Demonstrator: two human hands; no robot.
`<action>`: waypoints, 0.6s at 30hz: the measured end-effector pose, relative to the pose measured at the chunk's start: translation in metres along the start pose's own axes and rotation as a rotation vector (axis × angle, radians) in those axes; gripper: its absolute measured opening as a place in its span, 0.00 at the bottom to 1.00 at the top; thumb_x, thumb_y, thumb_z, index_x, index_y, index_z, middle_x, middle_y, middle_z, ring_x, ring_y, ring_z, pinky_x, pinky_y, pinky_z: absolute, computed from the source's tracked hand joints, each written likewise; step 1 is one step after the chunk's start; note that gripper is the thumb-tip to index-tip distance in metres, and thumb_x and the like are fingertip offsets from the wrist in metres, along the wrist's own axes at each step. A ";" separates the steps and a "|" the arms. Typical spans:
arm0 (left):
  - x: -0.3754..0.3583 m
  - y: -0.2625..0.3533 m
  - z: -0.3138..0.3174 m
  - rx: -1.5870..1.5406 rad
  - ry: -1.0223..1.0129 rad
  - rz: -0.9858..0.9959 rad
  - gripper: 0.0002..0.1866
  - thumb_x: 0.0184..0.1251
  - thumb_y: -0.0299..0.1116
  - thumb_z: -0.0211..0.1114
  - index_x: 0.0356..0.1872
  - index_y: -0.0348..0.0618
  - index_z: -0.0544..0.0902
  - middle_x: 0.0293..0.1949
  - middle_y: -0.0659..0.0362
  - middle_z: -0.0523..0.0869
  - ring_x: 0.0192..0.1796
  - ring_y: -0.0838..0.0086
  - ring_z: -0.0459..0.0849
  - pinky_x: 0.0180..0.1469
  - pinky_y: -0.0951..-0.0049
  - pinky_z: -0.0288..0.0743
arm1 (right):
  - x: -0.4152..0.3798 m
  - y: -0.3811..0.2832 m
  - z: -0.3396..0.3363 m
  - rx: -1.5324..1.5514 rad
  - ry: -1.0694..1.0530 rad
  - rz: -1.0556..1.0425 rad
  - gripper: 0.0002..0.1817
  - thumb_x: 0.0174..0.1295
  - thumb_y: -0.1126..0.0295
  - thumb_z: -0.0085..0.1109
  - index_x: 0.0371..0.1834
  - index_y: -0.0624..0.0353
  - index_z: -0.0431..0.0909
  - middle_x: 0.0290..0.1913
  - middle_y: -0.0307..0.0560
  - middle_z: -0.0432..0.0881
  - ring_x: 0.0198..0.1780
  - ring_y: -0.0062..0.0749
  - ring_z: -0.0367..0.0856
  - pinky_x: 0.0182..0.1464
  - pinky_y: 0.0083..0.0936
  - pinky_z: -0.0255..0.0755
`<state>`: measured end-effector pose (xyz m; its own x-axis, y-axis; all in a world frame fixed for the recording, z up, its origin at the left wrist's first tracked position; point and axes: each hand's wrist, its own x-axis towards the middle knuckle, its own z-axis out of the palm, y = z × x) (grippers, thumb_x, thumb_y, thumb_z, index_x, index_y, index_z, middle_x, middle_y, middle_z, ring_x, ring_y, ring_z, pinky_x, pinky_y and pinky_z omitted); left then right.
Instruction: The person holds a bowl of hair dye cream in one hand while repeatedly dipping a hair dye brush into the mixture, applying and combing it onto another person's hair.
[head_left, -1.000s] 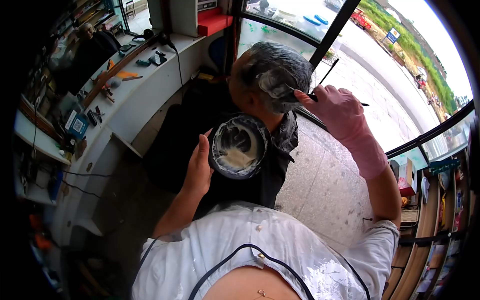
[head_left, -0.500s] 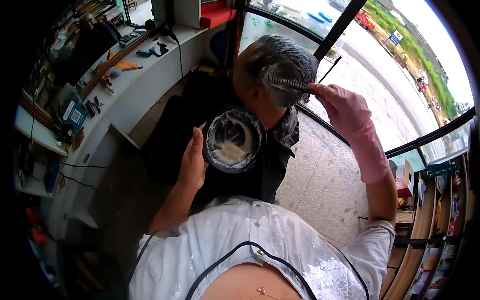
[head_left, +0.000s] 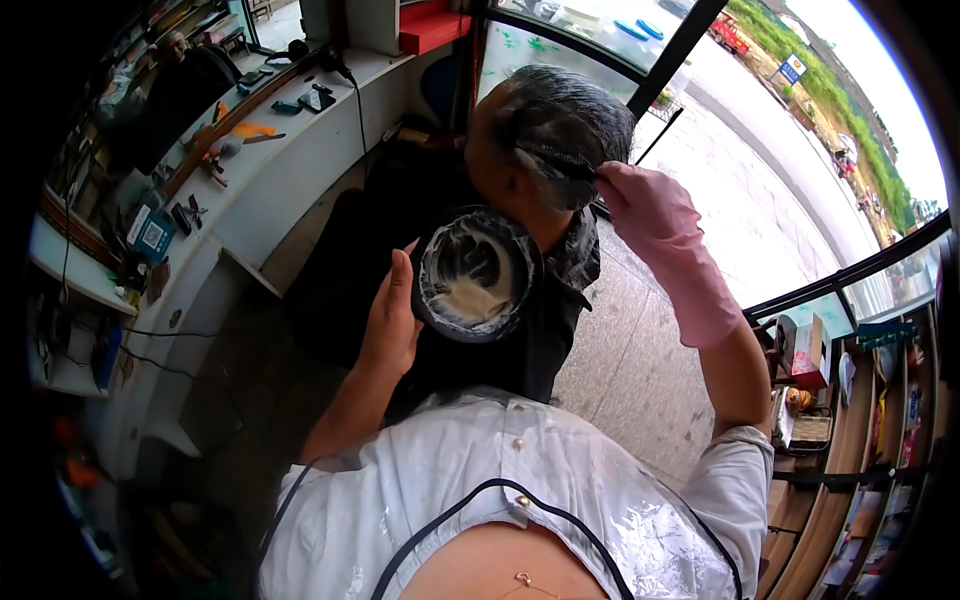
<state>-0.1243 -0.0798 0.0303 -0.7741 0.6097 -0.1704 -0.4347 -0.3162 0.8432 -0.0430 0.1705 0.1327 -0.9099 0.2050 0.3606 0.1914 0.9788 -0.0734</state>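
1. The left hand (head_left: 390, 318), bare, grips a dark round bowl (head_left: 468, 336) by its near side, with the thumb raised along the outer wall. The bowl sits directly to the right of that palm, its open top turned towards the wearer.
2. Inside the bowl, just right of the left thumb, pale cream (head_left: 472, 298) pools at the bottom and is smeared up the walls.
3. The right hand (head_left: 642, 205), in a pink glove (head_left: 700, 290), pinches a dark comb (head_left: 583, 183) between thumb and fingers.
4. The comb lies to the left of the right fingertips, against the hair (head_left: 585, 105) of a seated person; its outline partly merges with the dark strands, so its far end cannot be made out.
5. Whitish streaks coat the hair ahead and to the left of the right hand. The bowl is below and left of this hand, near the seated person's neck.
6. A black cape (head_left: 335, 270) covers the seated person, spreading behind the bowl and to the left of the left hand.
7. Farther left of the left hand runs a white worktop (head_left: 280, 165), carrying a phone (head_left: 317, 99) and a blue code card (head_left: 152, 236).
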 end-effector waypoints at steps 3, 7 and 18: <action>-0.002 0.002 0.001 0.016 0.042 -0.008 0.38 0.64 0.59 0.48 0.64 0.38 0.58 0.55 0.56 0.74 0.55 0.72 0.75 0.56 0.72 0.69 | -0.003 0.008 0.002 -0.051 -0.070 0.024 0.08 0.59 0.67 0.53 0.37 0.56 0.78 0.31 0.52 0.81 0.33 0.47 0.80 0.35 0.35 0.74; 0.002 -0.004 -0.003 -0.015 0.043 0.018 0.38 0.64 0.59 0.48 0.64 0.38 0.58 0.55 0.57 0.74 0.54 0.72 0.75 0.55 0.72 0.70 | -0.023 0.016 -0.018 -0.082 -0.141 0.094 0.07 0.59 0.69 0.54 0.36 0.58 0.78 0.29 0.52 0.80 0.32 0.47 0.80 0.34 0.34 0.73; 0.003 -0.002 -0.006 0.076 -0.142 0.081 0.40 0.66 0.61 0.40 0.63 0.33 0.60 0.58 0.52 0.70 0.62 0.72 0.66 0.65 0.75 0.55 | -0.050 0.049 0.010 0.065 0.037 0.175 0.07 0.57 0.69 0.55 0.37 0.55 0.78 0.33 0.51 0.80 0.35 0.49 0.79 0.34 0.34 0.72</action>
<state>-0.1287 -0.0815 0.0248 -0.7304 0.6824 -0.0310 -0.3330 -0.3161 0.8884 0.0084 0.2087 0.1018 -0.8504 0.3734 0.3707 0.3208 0.9264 -0.1972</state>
